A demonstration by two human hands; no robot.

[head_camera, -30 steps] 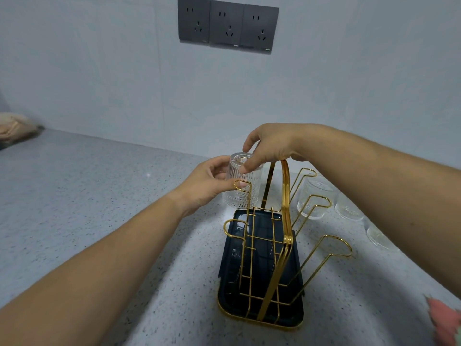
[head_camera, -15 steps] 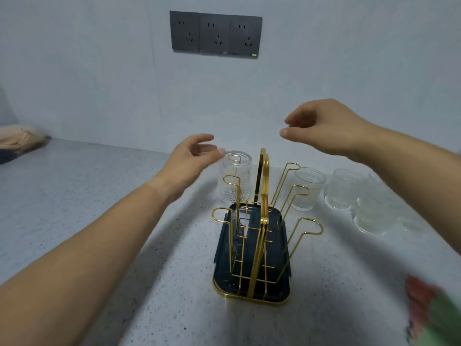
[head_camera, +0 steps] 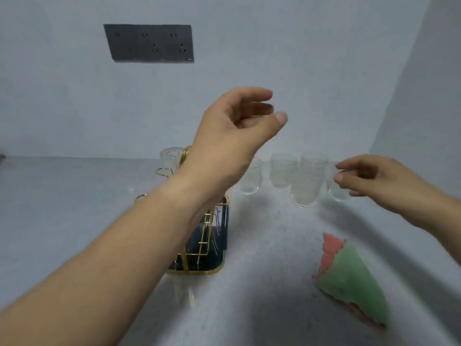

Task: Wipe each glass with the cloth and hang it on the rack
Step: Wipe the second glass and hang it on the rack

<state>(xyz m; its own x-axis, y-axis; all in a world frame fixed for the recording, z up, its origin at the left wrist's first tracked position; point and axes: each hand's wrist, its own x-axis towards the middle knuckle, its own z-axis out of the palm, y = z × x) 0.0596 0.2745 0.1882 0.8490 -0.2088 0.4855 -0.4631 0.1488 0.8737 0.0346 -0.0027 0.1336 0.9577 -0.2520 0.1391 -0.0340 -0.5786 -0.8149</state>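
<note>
Running grey under a socket panel (head_camera: 149, 43), the counter (head_camera: 62, 208) bears a rack (head_camera: 199, 270) half hidden by one forearm (head_camera: 139, 236); left grip (head_camera: 232, 136) slack and empty, right grip (head_camera: 374, 178) likewise, beside blurred glasses (head_camera: 283, 173).

This looks like a home kitchen, seen at a counter set into a corner. A gold wire glass rack (head_camera: 208, 222) stands on a dark drip tray (head_camera: 214, 260) with a gold rim. It sits on a speckled grey countertop (head_camera: 74, 196) that runs back to a plain, pale wall (head_camera: 299, 71). On that wall, above and behind the rack, is a dark grey socket panel (head_camera: 149, 43) with several outlets. To the rack's right, a cluster of clear drinking glasses (head_camera: 284, 173) stands on the counter near the corner. Also right of the rack, but nearer the viewer, lies a folded green and pink dishcloth (head_camera: 349, 275). Motion blur softens the finer detail.
</note>
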